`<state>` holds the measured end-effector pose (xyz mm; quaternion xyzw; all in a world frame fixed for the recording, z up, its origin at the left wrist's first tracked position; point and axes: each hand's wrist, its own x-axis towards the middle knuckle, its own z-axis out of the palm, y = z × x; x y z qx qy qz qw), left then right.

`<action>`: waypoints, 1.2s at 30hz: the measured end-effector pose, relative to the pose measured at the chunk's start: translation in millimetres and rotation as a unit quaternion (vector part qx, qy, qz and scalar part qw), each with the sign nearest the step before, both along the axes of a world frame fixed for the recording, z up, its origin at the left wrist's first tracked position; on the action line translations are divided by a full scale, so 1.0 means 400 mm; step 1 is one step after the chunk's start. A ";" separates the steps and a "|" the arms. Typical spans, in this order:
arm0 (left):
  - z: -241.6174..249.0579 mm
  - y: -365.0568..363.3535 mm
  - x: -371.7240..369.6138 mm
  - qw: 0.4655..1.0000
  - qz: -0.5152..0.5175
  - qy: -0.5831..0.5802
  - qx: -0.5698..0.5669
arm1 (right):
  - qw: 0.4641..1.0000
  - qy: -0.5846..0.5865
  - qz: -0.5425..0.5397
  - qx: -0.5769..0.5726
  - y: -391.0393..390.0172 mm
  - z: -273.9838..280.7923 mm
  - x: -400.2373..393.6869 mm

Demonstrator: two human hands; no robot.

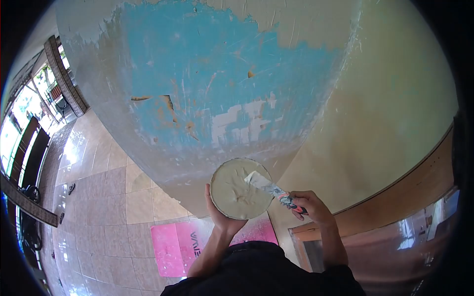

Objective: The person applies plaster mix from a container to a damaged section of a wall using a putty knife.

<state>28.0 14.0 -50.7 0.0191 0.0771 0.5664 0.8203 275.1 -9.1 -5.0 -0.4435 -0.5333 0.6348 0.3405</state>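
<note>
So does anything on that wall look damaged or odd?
Yes. The bright blue patch of wall has brown-edged chips at its left and near its upper middle, where the surface seems broken away. Ragged beige paint borders it above, as if peeled or scraped, and uneven whitish smears sit low on the blue.

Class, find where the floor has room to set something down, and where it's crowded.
Beige tiled floor looks bare from the pink, black-lettered mat leftward to the small dark footwear. It crowds at the far left, around the dark slatted bench.
</note>
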 end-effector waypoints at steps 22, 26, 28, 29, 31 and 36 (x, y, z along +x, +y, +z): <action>-0.002 0.005 -0.010 0.999 0.009 0.016 0.028 | 0.922 0.149 -0.220 0.281 0.206 0.181 -0.115; -0.017 0.010 -0.015 0.999 0.006 0.003 0.050 | 0.850 0.213 -0.285 0.387 0.326 0.199 -0.148; -0.022 0.011 -0.018 0.999 0.015 0.008 0.046 | 0.838 0.212 -0.284 0.415 0.371 0.193 -0.161; -0.023 0.011 -0.019 0.999 0.023 0.012 0.039 | 0.832 0.192 -0.313 0.415 0.389 0.188 -0.173; -0.015 0.009 -0.025 0.999 0.030 0.013 0.040 | 0.791 0.190 -0.346 0.468 0.421 0.176 -0.215; -0.004 0.007 -0.044 0.997 0.045 0.023 0.057 | 0.655 0.064 -0.423 0.623 0.552 0.100 -0.235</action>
